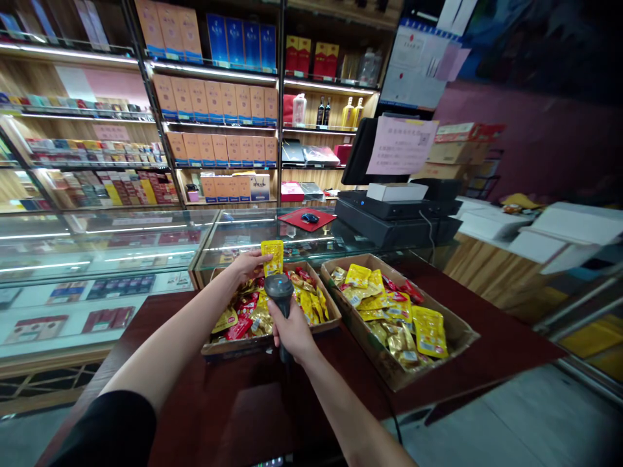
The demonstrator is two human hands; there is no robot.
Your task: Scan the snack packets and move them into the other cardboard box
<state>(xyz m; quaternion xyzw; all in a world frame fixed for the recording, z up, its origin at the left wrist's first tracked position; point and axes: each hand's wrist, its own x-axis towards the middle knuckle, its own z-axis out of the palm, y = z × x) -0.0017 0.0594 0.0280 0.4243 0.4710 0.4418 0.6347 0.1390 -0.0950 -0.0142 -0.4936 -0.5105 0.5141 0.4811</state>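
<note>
While the left hand (250, 264) reaches out toward eleven o'clock, its grip is pinching a small yellow packet (271, 253) by the left edge, and what a bright thing it is! Flat, roughly rectangular, glossy, stood nearly upright above the near-left box (233, 349), with darker printing across its front, too small to read. And look at six o'clock from it: the dark handheld scanner (279, 287), its rounded head showing a tiny blue light on top, just at the packet's lower edge. Whether the two touch, I cannot tell. The right hand (294, 329) has its grip wrapped around the scanner's handle, thumb laid along it, the black end poking out below the fist.

Plenty of colour underneath, too: that cardboard box is loaded with shiny packets, yellow to the right, red and gold to the left. Over at three o'clock from the scanner, a second box (372, 353) sits slanted on the dark reddish surface (219, 405), heaped with yellow and crinkled gold packets and a few red ones by its far edge. And at one o'clock from the held packet, a black mouse (310, 218) rests on a red mat (291, 221).
</note>
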